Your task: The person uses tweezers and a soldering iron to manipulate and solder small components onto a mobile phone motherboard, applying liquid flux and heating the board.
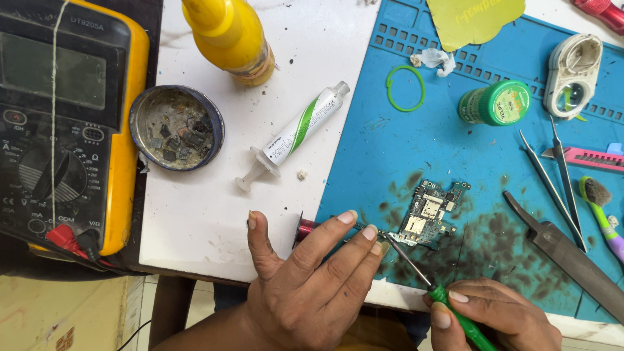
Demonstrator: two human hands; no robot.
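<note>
A small green circuit board (428, 216) lies on a stained blue work mat (416, 140). My right hand (494, 318) grips a thin tool with a green handle (465, 322); its metal shaft runs up-left and its tip touches the board's lower left corner. My left hand (309, 286) rests flat at the mat's near left edge, its fingertips pressing by that same corner next to the tool tip. A small red cylinder (304, 227) peeks out under the left fingers.
A yellow-cased multimeter (65, 123) sits far left. A round tin of chip scraps (175, 128), a white syringe tube (296, 133) and a yellow bottle (229, 36) stand on the white table. Tweezers (552, 185), a brush (601, 208), a green ring (405, 88) and a green jar (495, 103) lie on the mat.
</note>
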